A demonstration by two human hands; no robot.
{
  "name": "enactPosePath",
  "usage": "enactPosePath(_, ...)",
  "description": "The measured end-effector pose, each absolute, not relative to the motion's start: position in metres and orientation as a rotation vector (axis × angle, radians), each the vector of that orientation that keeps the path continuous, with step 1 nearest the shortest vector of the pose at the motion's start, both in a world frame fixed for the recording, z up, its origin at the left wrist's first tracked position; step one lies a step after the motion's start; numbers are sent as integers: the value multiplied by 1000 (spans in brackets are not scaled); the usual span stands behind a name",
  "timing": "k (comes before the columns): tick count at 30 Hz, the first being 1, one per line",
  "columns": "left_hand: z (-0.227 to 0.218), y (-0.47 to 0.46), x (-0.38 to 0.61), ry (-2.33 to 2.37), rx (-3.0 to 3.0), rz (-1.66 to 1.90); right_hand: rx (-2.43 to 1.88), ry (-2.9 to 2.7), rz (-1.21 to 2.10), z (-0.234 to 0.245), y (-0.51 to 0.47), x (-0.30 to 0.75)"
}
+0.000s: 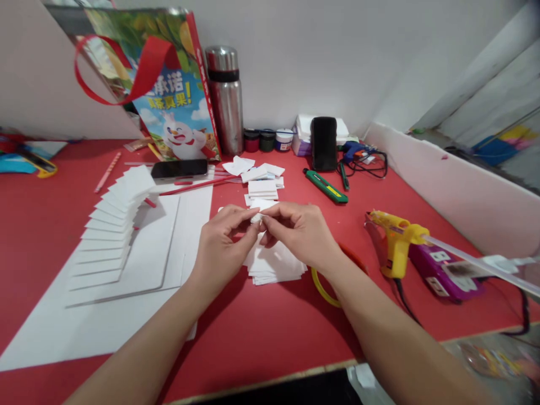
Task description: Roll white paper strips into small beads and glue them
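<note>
My left hand (228, 239) and my right hand (297, 228) meet above the middle of the red table, fingertips pinched together. Between them is a small white piece (255, 218), mostly hidden by the fingers; whether it is paper or board I cannot tell. Under the hands lies a stack of white sheets (278, 267). Just beyond them are smaller white cut pieces (262, 188) in a loose pile. To the left, a curved, stair-like row of white pieces (107, 230) rises on a white board (162, 247).
A yellow glue gun (399, 236) stands at right, beside a purple box (445, 273). A green utility knife (325, 186) lies behind my right hand. Yellow tape roll (323, 289) sits by my right forearm. Along the back stand a steel flask (226, 104), a printed bag (169, 95) and a phone (324, 143).
</note>
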State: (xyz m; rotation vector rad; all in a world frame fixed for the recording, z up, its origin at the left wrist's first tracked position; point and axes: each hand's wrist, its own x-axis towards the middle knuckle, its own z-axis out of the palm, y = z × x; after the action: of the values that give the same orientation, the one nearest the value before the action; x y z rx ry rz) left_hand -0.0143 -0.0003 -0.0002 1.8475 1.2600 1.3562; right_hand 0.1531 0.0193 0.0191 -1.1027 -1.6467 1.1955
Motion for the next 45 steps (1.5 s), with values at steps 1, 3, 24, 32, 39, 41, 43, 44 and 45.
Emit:
enactPosePath(1, 0, 0, -14, 1258, 1798, 1352, -1119, -1697, 1112, 19, 18, 153)
enactPosePath(3, -1, 0, -13, 1259, 1698, 1335, -1149, -1779, 977, 19, 15, 152)
enactPosePath(24, -3, 2, -14, 1104, 1325, 1196, -1153, -1609, 1090, 25, 22, 163)
enactPosePath(32, -12, 6, -12, 925, 1086, 1192, -1195, -1769, 822, 23, 23, 160)
enactPosePath(39, -6, 5, -11, 1023, 1188, 1142, -1212, -1890, 649, 18, 20, 158)
enactPosePath(41, -8, 5, -12, 1018, 1192, 1143, -1189, -1938, 631, 23, 21, 160)
enactPosePath(43, -10, 5, -13, 1019, 1184, 1149, -1196, -1982, 556, 34, 19, 164)
enactPosePath(44, -11, 5, -13, 1021, 1174, 1153, -1229, -2000, 484, 42, 17, 167)
enactPosePath(45, -12, 5, -13, 1025, 1162, 1154, -1294, -2018, 384, 50, 14, 170)
